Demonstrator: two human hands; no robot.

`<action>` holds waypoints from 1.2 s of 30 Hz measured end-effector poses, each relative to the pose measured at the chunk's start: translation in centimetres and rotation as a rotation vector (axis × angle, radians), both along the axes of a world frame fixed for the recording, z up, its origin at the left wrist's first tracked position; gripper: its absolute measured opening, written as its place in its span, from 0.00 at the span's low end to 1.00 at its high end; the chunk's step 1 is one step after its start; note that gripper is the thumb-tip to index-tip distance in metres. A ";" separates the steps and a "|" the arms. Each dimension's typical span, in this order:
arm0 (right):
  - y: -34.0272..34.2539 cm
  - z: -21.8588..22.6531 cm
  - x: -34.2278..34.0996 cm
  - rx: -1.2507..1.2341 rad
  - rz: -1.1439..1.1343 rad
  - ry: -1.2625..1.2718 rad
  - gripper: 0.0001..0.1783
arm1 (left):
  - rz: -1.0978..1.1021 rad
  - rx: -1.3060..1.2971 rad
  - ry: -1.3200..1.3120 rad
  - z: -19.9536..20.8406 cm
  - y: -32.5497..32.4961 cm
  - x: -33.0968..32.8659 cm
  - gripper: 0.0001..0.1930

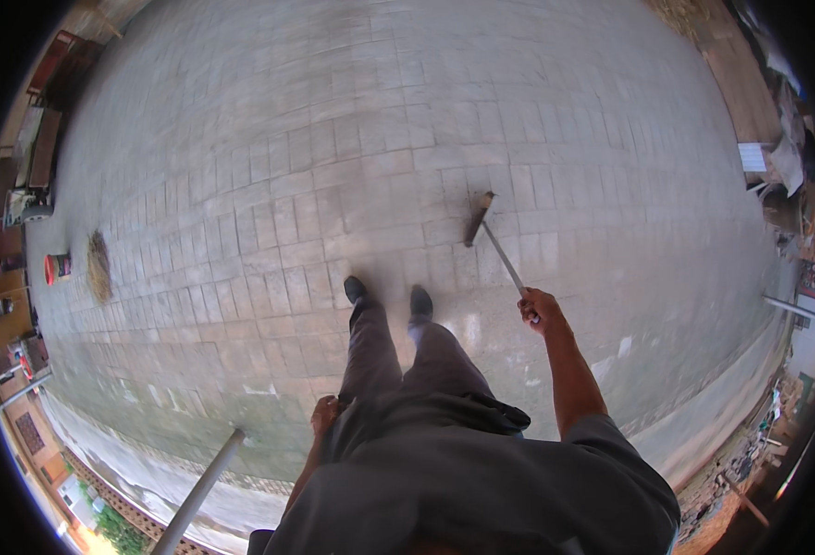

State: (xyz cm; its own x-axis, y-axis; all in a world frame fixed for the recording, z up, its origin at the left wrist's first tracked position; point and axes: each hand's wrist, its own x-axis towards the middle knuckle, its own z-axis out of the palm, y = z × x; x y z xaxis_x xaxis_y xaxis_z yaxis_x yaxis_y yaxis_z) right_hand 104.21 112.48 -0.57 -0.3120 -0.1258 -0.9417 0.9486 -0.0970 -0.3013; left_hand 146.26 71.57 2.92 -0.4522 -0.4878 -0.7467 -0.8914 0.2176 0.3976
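Observation:
My right hand is closed around the upper end of a push broom's thin grey handle. From there the handle slants away and to the left. The broom head, a narrow dark bar with a brownish far end, rests on the paved ground ahead of my right foot. My left hand hangs low beside my left thigh, its fingers curled in. Nothing shows in it, though part of it is hard to make out.
Grey paving blocks spread around my feet. To the left lie a straw bundle and a red bucket, with a parked vehicle farther off. A grey pole stands at lower left. Clutter lines the right edge.

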 end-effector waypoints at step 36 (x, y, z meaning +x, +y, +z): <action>-21.5 2.1 -5.7 0.008 0.030 0.000 0.06 | -0.054 0.068 -0.016 -2.8 -16.3 -4.6 0.25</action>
